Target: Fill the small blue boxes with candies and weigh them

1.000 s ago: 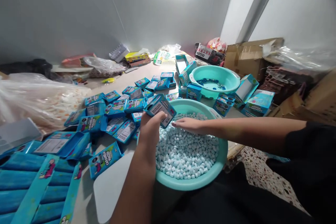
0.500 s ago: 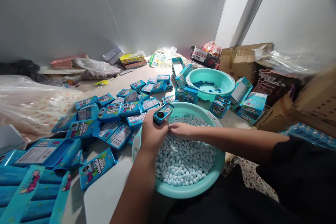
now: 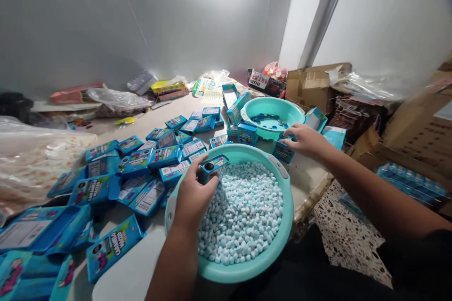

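Note:
My left hand [image 3: 192, 195] grips a small blue candy box [image 3: 213, 168] with a round hole in its end, held over the rim of a teal basin [image 3: 282, 225] full of pale blue candy pellets [image 3: 243, 211]. My right hand [image 3: 306, 140] reaches out past that basin, fingers curled down onto a small blue box [image 3: 283, 150] standing beside a second teal basin [image 3: 271, 109]. Whether the right hand's fingers have closed on that box I cannot tell.
Several flat blue boxes [image 3: 141, 164] are spread over the table to the left, with long blue packs [image 3: 24, 268] at the near left. A clear bag [image 3: 31, 160] lies far left. Cardboard cartons [image 3: 310, 85] stand at the right. The far basin holds several dark blue caps [image 3: 270, 120].
My right hand left the pellets in the near basin and moved up and right to the small box by the far basin. The left hand lowered its box slightly.

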